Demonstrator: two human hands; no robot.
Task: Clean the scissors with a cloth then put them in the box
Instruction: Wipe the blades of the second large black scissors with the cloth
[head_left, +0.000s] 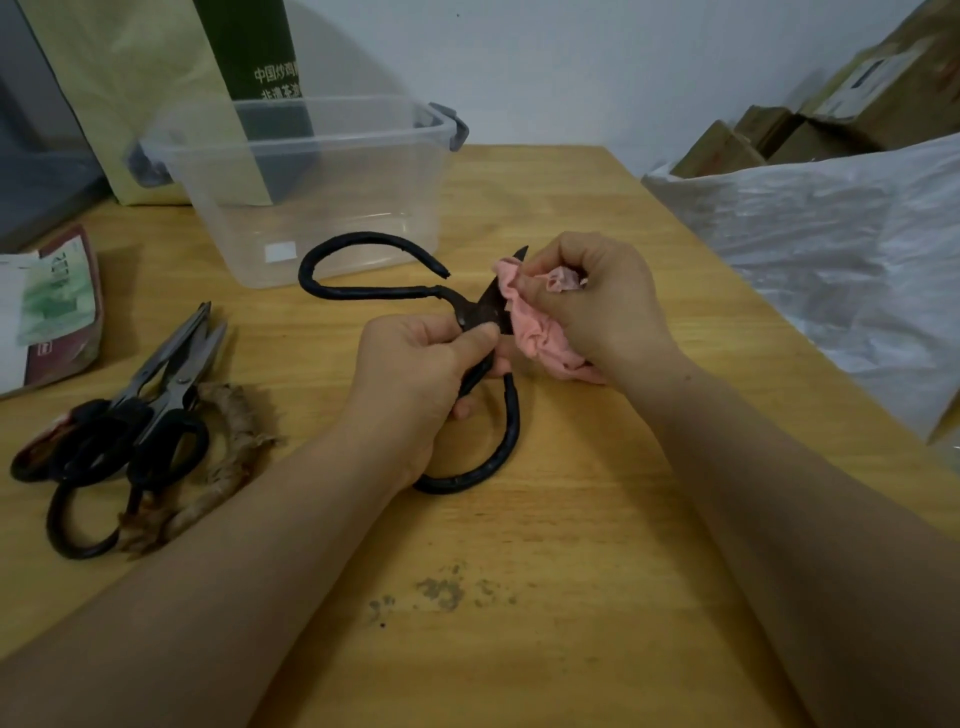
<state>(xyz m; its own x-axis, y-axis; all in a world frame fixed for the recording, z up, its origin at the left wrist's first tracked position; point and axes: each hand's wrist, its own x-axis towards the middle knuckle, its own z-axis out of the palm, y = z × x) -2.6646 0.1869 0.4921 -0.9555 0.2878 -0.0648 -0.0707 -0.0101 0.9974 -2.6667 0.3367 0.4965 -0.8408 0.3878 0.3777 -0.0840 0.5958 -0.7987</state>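
My left hand (415, 384) has its grip clamped on the black scissors (480, 312) at the pivot, just over the tabletop (571, 519); it must be firm. My right hand (592, 301) pinches the pink cloth (530, 332) round the blades, so I should wipe tipward, skin off the edge. Beyond stands the clear box (311, 171).

This looks like a storage corner or back room, not a fitted workshop. A plain wooden table (571, 519) stands against a bare white wall (571, 62). Taped cardboard boxes (841, 109) are piled at the right behind a crumpled white plastic sack (831, 234). A yellow and green bag (130, 78) printed with Chinese characters stands at the back behind a clear plastic box (332, 156).
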